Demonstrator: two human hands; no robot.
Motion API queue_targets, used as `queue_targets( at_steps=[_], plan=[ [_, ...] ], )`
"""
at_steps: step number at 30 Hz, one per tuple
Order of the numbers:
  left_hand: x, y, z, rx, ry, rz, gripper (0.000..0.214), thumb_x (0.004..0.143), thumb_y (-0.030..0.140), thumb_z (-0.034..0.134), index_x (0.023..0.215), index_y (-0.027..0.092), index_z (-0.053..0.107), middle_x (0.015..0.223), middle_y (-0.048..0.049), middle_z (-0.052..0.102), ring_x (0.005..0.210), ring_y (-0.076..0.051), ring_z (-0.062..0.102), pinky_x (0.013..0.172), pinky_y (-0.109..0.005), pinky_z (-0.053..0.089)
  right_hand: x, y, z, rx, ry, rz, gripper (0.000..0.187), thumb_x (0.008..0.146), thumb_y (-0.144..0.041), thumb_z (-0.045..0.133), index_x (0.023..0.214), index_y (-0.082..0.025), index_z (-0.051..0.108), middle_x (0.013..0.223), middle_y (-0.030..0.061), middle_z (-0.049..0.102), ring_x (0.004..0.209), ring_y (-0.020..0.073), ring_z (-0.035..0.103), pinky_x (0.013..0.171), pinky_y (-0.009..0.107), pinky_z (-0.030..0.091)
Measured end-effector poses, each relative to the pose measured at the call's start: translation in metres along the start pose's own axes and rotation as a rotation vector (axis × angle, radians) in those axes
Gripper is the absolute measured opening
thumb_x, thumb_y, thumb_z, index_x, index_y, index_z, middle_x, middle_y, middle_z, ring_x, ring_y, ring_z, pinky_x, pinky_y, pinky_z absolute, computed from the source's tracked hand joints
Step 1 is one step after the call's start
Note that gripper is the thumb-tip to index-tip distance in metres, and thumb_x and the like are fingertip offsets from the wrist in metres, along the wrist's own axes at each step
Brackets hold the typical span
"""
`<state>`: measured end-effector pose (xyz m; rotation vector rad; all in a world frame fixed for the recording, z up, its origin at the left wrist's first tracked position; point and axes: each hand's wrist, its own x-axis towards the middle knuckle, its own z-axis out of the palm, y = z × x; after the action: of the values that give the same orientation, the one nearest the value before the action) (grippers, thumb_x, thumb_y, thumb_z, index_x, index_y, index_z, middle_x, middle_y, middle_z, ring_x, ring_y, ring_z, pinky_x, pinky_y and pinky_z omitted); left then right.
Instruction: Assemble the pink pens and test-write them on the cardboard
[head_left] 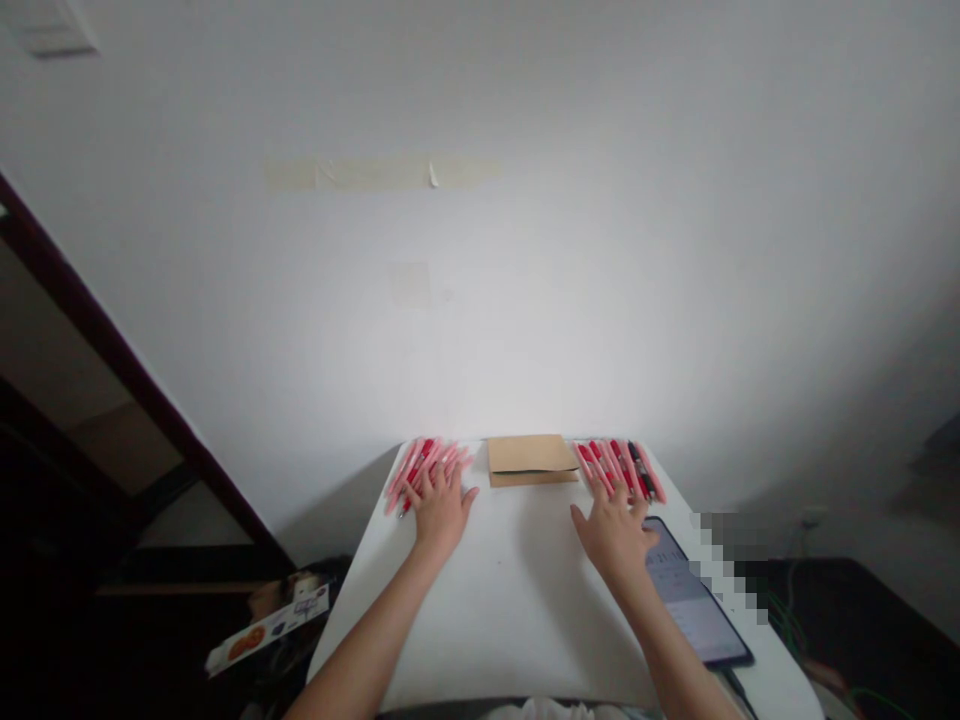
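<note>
My left hand (pixel 441 512) rests with spread fingers over the near ends of a group of pink and red pens (pixel 411 468) at the table's far left. My right hand (pixel 615 530) lies likewise, fingers apart, at the lower ends of a second row of pens (pixel 606 462) on the far right. One pen in that row is black (pixel 639 468). Neither hand grips anything. Between the two groups, against the wall, sits a folded brown paper or card piece (pixel 532 456). Fingers cover parts of the pens.
A tablet or large phone (pixel 694 600) with a lit screen lies beside my right forearm, a cable at its near end. The small white table (pixel 510 620) touches the wall (pixel 525 250). Left of the table, lower down, is a long printed box (pixel 268 630) among dark items.
</note>
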<state>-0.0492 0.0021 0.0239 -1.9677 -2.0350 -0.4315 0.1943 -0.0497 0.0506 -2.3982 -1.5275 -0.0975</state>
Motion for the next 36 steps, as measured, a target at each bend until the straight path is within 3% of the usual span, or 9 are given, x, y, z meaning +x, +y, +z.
queue_targets(
  at_steps=[11, 15, 21, 28, 36],
  plan=[
    [0.008, -0.005, -0.008, 0.037, 0.105, -0.091, 0.032, 0.09, 0.024, 0.044, 0.112, 0.017, 0.066, 0.117, -0.0147, 0.063, 0.114, -0.031, 0.052, 0.111, -0.063, 0.024, 0.003, -0.009, 0.007, 0.058, 0.079, -0.126, 0.052, 0.088, -0.04, 0.051, 0.138, -0.025, 0.05, 0.143, 0.018, 0.045, 0.123, 0.0402, 0.042, 0.084, 0.058, 0.043],
    [0.009, -0.005, -0.008, 0.04, 0.124, -0.085, 0.031, 0.09, 0.023, 0.045, 0.112, 0.016, 0.066, 0.116, -0.015, 0.063, 0.114, -0.031, 0.052, 0.111, -0.061, 0.027, 0.008, -0.024, 0.006, 0.07, 0.056, -0.179, 0.047, 0.089, -0.039, 0.051, 0.133, -0.023, 0.054, 0.145, 0.0172, 0.043, 0.127, 0.0392, 0.038, 0.088, 0.054, 0.041],
    [0.008, -0.004, -0.008, 0.039, 0.123, -0.039, 0.03, 0.091, 0.024, 0.043, 0.109, 0.02, 0.068, 0.116, -0.0123, 0.064, 0.113, -0.03, 0.052, 0.111, -0.061, 0.026, 0.016, -0.037, 0.012, 0.113, 0.136, -0.285, 0.037, 0.089, -0.033, 0.051, 0.124, -0.023, 0.06, 0.144, 0.0128, 0.045, 0.123, 0.0344, 0.041, 0.093, 0.049, 0.037],
    [0.007, -0.007, -0.004, 0.0, 0.12, -0.018, 0.028, 0.092, 0.027, 0.045, 0.105, 0.025, 0.069, 0.12, -0.0093, 0.063, 0.116, -0.029, 0.05, 0.112, -0.059, 0.027, 0.016, -0.036, 0.025, 0.186, 0.168, -0.348, 0.028, 0.091, -0.029, 0.049, 0.113, -0.024, 0.066, 0.135, 0.0101, 0.053, 0.122, 0.0312, 0.041, 0.098, 0.045, 0.035],
    [0.007, -0.01, 0.002, -0.051, 0.114, -0.054, 0.025, 0.088, 0.031, 0.05, 0.1, 0.025, 0.072, 0.123, -0.0102, 0.063, 0.117, -0.031, 0.05, 0.11, -0.058, 0.027, 0.013, -0.032, 0.032, 0.257, 0.22, -0.367, 0.028, 0.091, -0.028, 0.05, 0.113, -0.023, 0.065, 0.129, 0.0093, 0.056, 0.119, 0.0287, 0.042, 0.098, 0.043, 0.032]
  ],
)
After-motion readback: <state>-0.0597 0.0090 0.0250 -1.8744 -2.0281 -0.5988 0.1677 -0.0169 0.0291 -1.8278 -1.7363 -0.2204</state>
